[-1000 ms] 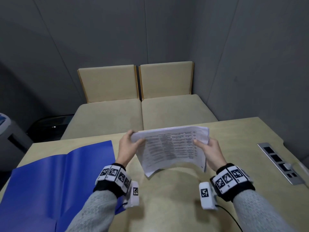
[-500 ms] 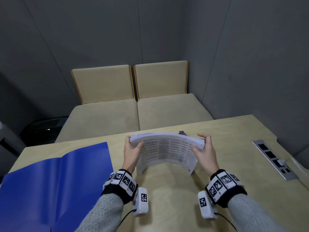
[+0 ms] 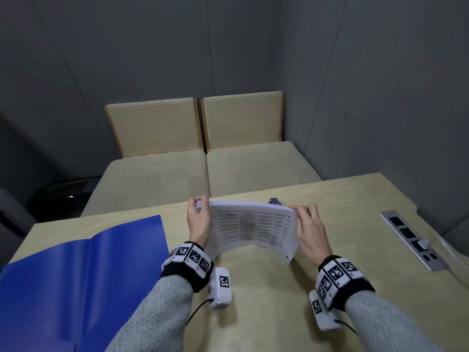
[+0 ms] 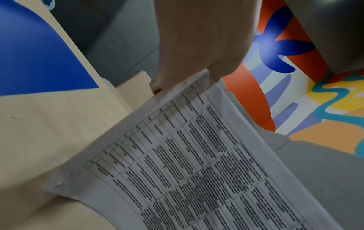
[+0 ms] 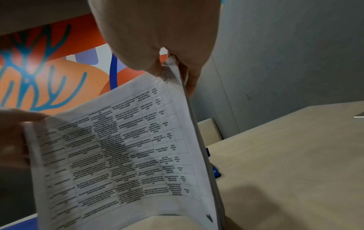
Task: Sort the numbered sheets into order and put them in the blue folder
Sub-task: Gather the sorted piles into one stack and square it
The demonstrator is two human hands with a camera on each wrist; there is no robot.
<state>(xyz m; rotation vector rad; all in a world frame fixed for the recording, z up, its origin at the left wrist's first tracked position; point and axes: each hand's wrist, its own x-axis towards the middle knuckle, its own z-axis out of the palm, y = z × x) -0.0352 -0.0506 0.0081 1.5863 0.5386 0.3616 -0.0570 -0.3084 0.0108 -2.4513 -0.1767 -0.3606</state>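
A stack of printed sheets (image 3: 251, 231) with tables of text stands on edge on the table, bowed upward in the middle. My left hand (image 3: 199, 222) grips its left edge and my right hand (image 3: 308, 228) grips its right edge. The left wrist view shows the sheets (image 4: 197, 163) pinched at their top corner by my left hand (image 4: 197, 46). In the right wrist view the sheets (image 5: 122, 152) hang from my right hand (image 5: 157, 38), with a handwritten mark at the lower right corner. The blue folder (image 3: 83, 283) lies open on the table to the left.
The light wooden table (image 3: 266, 313) has a metal socket panel (image 3: 412, 240) with a plugged cable at the right. A small purple object (image 3: 275, 201) lies behind the sheets. Two beige cushioned seats (image 3: 203, 171) stand beyond the far edge, with grey walls around.
Both hands have lowered the stack toward the table and tipped it more upright, so its lower edge now meets the tabletop. My view has shifted slightly to the right.
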